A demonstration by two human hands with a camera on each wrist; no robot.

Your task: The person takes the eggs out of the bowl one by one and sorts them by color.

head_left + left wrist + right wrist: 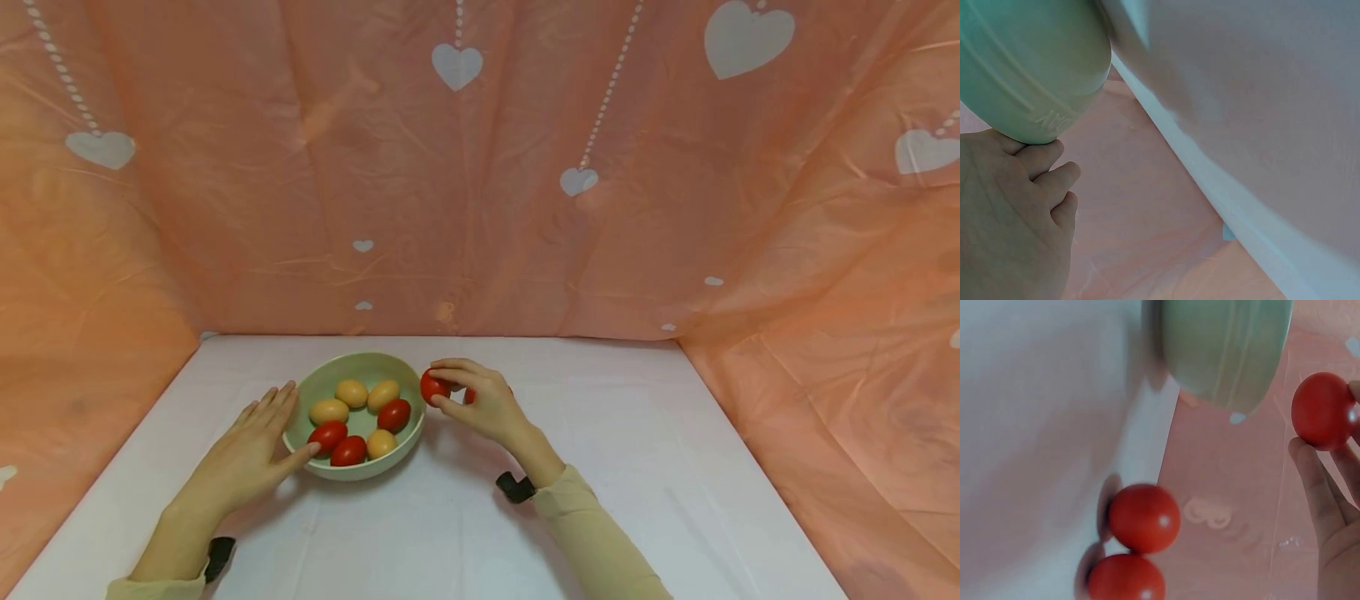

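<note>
A pale green bowl (355,472) stands left of centre on the white table, with several red eggs (348,451) and yellowish-tan eggs (328,412) inside. My left hand (251,454) rests against the bowl's left side, fingers extended along it and thumb at the front rim. In the left wrist view, the fingers touch the bowl's outer wall (1041,75). Just off the bowl's right rim, my right hand (480,406) pinches a red egg (1324,411) between thumb and fingertips, above the table. Two more red eggs (1144,517) lie on the table, partly hidden behind that hand in the head view.
The white table (637,500) extends to the right and in front of the bowl. Pinkish-orange cloth (510,250) with white hearts hangs behind it and on both sides. Each wrist wears a black camera mount (514,487).
</note>
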